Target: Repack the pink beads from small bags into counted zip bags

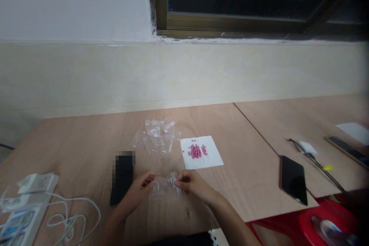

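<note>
Between my two hands a clear plastic bag (165, 187) is stretched above the near part of the table. My left hand (144, 182) pinches its left edge with curled fingers. On the other side, my right hand (190, 182) grips the bag's crumpled right edge. Beyond my hands lies a loose pile of clear zip bags (158, 135). To its right a white paper sheet (215, 157) carries a heap of small pink beads (195, 151), a few of them scattered apart from the rest.
A dark phone (123, 180) lies left of my left hand. At far left is a white power strip (43, 192) with tangled white cables (69, 221). Another phone (293, 180) rests at the right, near black cables (317, 165) and a red stool (314, 226).
</note>
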A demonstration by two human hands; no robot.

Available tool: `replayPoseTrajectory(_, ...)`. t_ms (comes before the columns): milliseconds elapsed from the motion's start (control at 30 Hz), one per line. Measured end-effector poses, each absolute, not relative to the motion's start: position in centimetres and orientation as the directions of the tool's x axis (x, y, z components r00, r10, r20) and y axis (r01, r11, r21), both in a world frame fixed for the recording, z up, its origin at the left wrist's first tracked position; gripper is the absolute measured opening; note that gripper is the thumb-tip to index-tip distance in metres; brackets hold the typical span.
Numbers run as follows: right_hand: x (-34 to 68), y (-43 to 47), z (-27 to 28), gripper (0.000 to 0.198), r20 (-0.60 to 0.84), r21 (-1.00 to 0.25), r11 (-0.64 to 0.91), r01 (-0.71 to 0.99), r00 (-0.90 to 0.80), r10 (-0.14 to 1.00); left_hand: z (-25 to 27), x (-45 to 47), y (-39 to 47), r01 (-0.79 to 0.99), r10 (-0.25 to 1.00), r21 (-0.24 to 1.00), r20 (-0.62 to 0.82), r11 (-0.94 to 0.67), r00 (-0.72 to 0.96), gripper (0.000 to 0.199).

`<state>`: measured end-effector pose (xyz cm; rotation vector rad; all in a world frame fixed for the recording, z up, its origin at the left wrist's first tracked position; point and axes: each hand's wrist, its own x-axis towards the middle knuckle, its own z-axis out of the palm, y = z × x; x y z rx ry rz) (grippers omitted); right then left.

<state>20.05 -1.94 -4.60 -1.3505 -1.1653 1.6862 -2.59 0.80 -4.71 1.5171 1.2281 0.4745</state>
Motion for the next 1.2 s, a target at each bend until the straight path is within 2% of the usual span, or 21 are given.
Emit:
replayPoseTrajectory(133, 20.0, -2.0, -3.5, 0.031, -0.419, -0.907, -0.419, 0.039, -0.181, 0.890, -2.9, -1.7, 0.9, 0.539, 0.960, 0.841, -0.183, 0.041, 0.213, 0.025)
replayPoseTrajectory(200, 19.6, -1.9, -3.0, 0.032, -0.380, -0.924, -0.382, 0.023, -0.173, 0.909, -1.7, -0.8, 0.7, 0.522, 0.934, 0.853, -0.180, -0.009, 0.309, 0.020)
replayPoseTrajectory(267, 19.2, -1.6, -2.7, 0.032, -0.341, -0.935, -0.353, -0.020, -0.210, 0.916, -0.8, 0.4, 0.4, 0.478, 0.834, 0.878, -0.241, -0.030, 0.496, 0.022)
replayPoseTrajectory(333, 18.8, -1.4, -2.6, 0.034, -0.341, -0.926, -0.371, -0.072, -0.262, 0.903, -0.5, 1.5, 0.3, 0.435, 0.743, 0.900, -0.269, -0.033, 0.613, 0.023)
replayPoseTrajectory(500, 19.0, -1.0, -2.4, 0.037, -0.311, -0.910, -0.389, -0.142, -0.386, 0.868, -1.3, 2.2, 1.0, 0.372, 0.663, 0.921, -0.349, 0.114, 0.662, 0.026)
replayPoseTrajectory(633, 19.8, -1.1, -2.0, 0.030, -0.339, -0.909, -0.409, -0.081, -0.426, 0.839, -1.2, 1.8, 1.4, 0.367, 0.612, 0.912, -0.397, 0.181, 0.684, 0.029)
replayPoseTrajectory(733, 20.2, -1.3, -1.8, 0.021, -0.426, -0.895, -0.445, 0.032, -0.354, 0.833, -1.1, 1.4, 1.8, 0.432, 0.696, 0.886, -0.416, 0.167, 0.585, 0.027)
replayPoseTrajectory(800, 20.0, -1.3, -1.7, 0.017, -0.444, -0.896, -0.426, 0.123, -0.251, 0.860, -1.3, 1.2, 2.0, 0.529, 0.794, 0.844, -0.381, 0.089, 0.474, 0.022)
replayPoseTrajectory(900, 18.9, -1.4, -1.4, 0.019, -0.345, -0.917, -0.314, 0.244, -0.093, 0.934, -1.7, 1.4, 2.3, 0.659, 0.863, 0.748, -0.279, -0.079, 0.421, 0.012)
replayPoseTrajectory(967, 18.1, -1.4, -1.1, 0.018, -0.280, -0.933, -0.254, 0.254, -0.072, 0.957, -2.1, 1.8, 2.4, 0.672, 0.866, 0.726, -0.232, -0.150, 0.444, 0.006)
replayPoseTrajectory(1067, 17.2, -1.5, -0.6, 0.018, -0.252, -0.946, -0.218, 0.238, -0.125, 0.959, -2.9, 2.4, 2.7, 0.646, 0.859, 0.742, -0.202, -0.180, 0.471, 0.027)
replayPoseTrajectory(1200, 17.4, -1.5, -0.6, 0.019, -0.233, -0.904, -0.205, 0.375, -0.031, 0.972, -2.8, 2.5, 3.4, 0.595, 0.878, 0.768, -0.092, -0.237, 0.469, 0.046)
